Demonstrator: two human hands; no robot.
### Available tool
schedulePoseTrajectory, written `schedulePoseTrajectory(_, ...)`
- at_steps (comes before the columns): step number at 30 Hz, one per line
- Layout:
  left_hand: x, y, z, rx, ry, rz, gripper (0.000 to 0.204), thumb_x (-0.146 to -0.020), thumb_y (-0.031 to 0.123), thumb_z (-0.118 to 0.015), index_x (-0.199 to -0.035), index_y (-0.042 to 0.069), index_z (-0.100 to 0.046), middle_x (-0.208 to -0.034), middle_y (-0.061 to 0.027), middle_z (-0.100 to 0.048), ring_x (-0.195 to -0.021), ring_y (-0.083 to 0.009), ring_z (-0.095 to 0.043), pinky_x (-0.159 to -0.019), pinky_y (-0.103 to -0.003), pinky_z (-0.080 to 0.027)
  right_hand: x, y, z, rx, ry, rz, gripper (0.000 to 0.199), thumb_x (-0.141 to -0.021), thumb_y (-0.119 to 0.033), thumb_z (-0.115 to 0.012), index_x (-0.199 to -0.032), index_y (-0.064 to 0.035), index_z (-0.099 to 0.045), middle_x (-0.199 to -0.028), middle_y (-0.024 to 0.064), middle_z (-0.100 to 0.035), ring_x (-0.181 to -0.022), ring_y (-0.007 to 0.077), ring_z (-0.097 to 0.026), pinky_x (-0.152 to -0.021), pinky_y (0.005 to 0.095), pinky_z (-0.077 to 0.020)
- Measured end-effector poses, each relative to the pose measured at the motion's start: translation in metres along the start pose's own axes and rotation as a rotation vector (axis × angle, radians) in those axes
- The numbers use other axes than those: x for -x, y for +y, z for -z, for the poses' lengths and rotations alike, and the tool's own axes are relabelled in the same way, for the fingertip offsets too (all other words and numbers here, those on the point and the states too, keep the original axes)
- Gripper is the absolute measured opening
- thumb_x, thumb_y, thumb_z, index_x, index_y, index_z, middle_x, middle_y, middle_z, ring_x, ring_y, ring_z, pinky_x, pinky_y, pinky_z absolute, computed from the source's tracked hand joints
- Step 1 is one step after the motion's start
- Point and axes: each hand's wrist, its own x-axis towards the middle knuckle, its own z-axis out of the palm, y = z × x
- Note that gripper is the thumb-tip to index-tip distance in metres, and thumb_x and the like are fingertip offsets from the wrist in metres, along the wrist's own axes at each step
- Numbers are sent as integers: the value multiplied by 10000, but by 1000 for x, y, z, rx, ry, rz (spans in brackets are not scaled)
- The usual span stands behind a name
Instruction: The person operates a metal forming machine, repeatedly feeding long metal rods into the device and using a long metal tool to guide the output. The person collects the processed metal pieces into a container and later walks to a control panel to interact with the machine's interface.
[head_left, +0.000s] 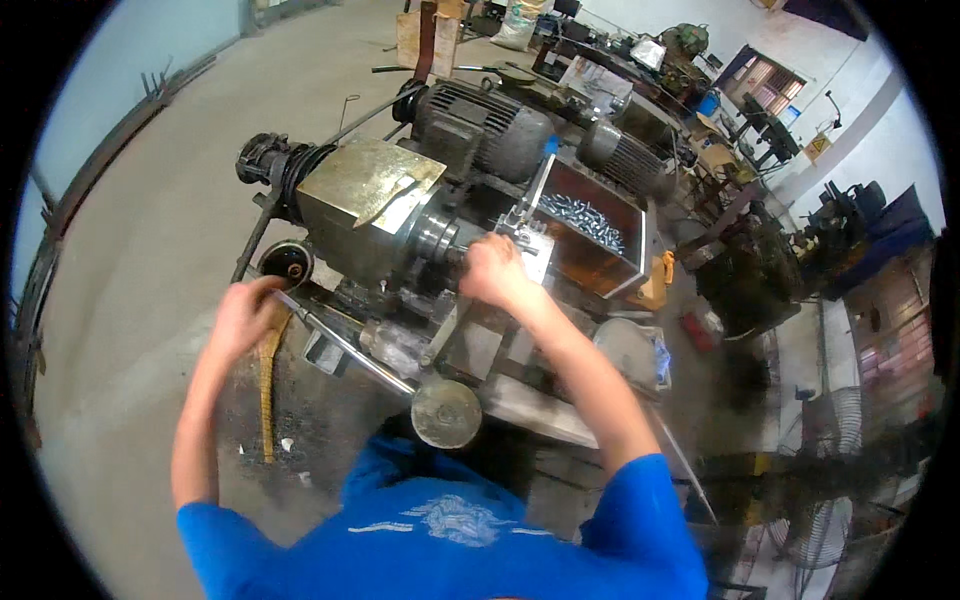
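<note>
My left hand is closed around the upper end of a long metal lever, which slopes down to a round metal disc near my body. Beyond the lever stands a lathe-like machine with a flat-topped headstock. My right hand is at the front of its spindle chuck, fingers pinched together. What they hold, if anything, is hidden behind the hand. A small metal fixture sits just past the right hand's knuckles.
A box of small shiny metal parts stands right of the chuck. Behind the headstock is a finned electric motor, with a belt pulley at the left. A round pale container lies near my right forearm. Other machines line the right side.
</note>
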Motion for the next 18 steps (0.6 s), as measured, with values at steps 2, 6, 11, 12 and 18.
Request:
schedulePoseTrajectory(2, 26, -18, 33, -375, 61, 195, 305, -720, 70, -501, -1010, 21, -582, -706, -196, -577, -606, -313, -566, -588, -393, -447, -17, 6, -9, -46, -150, -134, 225, -533, -161, -585, -687, -3, -633, -798, 229, -606, -813, 355, -589, -760, 382, -476)
schedulePoseTrajectory(6, 103, -91, 65, -511, 61, 391, 315, -729, 94, -555, -1036, 26, -572, -674, -164, -586, -593, -271, -577, -576, -371, -455, -26, 17, -22, -294, -134, -198, 251, -539, -158, -589, -707, 25, -621, -789, 243, -600, -788, 374, -592, -754, 387, -480)
schedulePoseTrajectory(11, 153, -100, 27, 44, 100, 691, 246, -744, 106, -622, -936, -26, -545, -610, -100, -565, -512, -140, -557, -481, -285, -444, -29, 14, -12, -328, -192, -179, 280, -550, -165, -597, -745, 35, -622, -806, 250, -597, -803, 367, -593, -758, 378, -477)
schedulePoseTrajectory(12, 153, -102, 20, -8, 124, 712, 240, -739, 110, -628, -918, -27, -544, -604, -99, -565, -505, -145, -556, -478, -288, -443, -30, 13, -9, -280, -195, -187, 282, -551, -166, -598, -746, 36, -621, -804, 249, -597, -802, 367, -593, -758, 377, -476)
schedulePoseTrajectory(18, 141, -113, 17, -79, 131, 723, 190, -715, 80, -614, -851, -40, -556, -558, -118, -552, -481, -183, -577, -473, -320, -451, -29, 24, -13, -497, -165, -99, 240, -546, -156, -590, -710, 13, -633, -774, 221, -607, -742, 371, -594, -702, 359, -486)
